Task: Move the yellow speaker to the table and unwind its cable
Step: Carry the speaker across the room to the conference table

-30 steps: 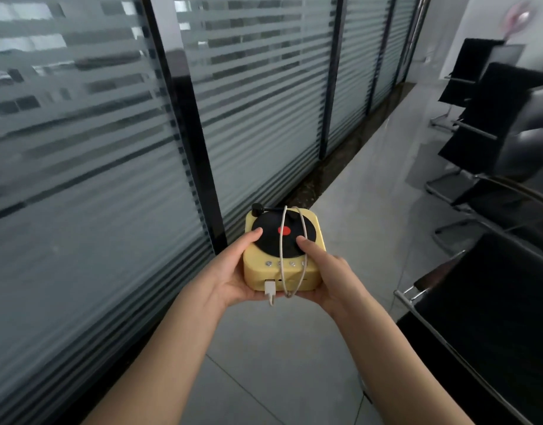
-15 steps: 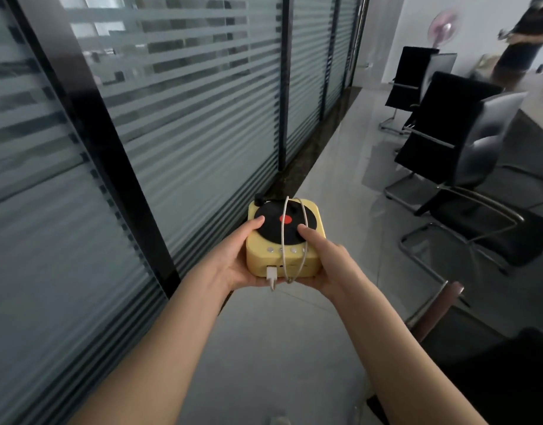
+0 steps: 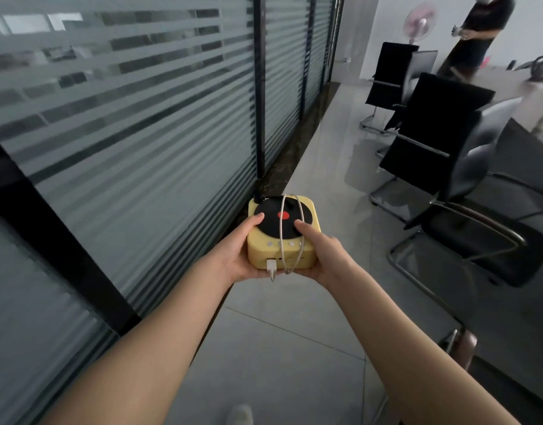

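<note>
The yellow speaker (image 3: 307, 256), shaped like a small record player with a black disc and red centre, is held in the air above the floor. My left hand (image 3: 235, 253) grips its left side with the thumb on the disc. On the right side, my right hand (image 3: 321, 251) holds it the same way. A white cable (image 3: 283, 237) is wound around the body, and its plug hangs at the front. The dark table (image 3: 531, 167) lies at the right, behind the chairs.
A striped glass partition (image 3: 126, 133) runs along the left. Black office chairs (image 3: 442, 154) stand in a row at the right beside the table. Another person (image 3: 478, 32) stands at the far right back. Grey floor tiles lie ahead between them.
The view has turned right and moved forward along the partition, bringing more chairs, the table and the other person into sight. Both hands keep the same hold on the speaker.
</note>
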`<action>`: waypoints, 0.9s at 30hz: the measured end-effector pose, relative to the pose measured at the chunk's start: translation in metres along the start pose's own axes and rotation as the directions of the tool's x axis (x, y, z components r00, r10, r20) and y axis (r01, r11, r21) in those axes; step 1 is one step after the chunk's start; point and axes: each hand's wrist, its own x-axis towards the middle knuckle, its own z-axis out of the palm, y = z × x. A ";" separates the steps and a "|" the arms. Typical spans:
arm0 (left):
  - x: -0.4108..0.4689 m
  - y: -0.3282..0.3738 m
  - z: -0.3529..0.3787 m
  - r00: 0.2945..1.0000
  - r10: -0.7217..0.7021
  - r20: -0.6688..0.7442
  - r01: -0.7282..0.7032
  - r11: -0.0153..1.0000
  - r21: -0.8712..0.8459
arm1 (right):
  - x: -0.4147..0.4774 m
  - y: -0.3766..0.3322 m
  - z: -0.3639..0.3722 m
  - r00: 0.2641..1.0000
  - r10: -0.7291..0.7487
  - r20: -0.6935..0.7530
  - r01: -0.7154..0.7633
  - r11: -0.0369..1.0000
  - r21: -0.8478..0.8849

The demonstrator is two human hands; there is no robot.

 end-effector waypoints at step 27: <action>0.328 0.242 0.009 0.981 -0.106 0.161 0.070 0.975 0.210 | 0.322 -0.166 0.044 0.986 -0.056 -0.156 0.078 0.987 0.141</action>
